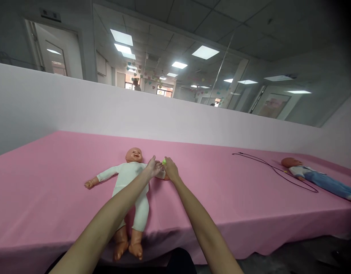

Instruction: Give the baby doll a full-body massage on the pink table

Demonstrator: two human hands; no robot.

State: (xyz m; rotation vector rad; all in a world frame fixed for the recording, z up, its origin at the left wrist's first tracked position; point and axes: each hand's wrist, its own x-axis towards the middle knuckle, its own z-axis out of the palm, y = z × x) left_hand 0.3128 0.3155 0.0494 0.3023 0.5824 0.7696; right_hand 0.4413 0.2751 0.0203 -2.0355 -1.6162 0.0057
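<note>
Two bare hands meet in the head view, close together beside the trunk of a baby doll (126,175). The doll lies face up on the pink-covered worktop (204,190), head toward the wall (164,121), feet at the near edge, one arm stretched out to each side. Your left hand (154,167) is palm up, fingers loosely extended; whether it touches the doll's sleeve, you cannot tell. Your right hand (171,169) has its fingers bent around a small green object (164,161), mostly covered, so its kind is unclear. The object sits between your two hands, over the doll's arm on that side. A second doll (320,180) lies well apart at the far right.

Judgement: the step in hand looks like working the green object at your left palm. Next move calls for a steady right-hand grip and the left palm held level.
</note>
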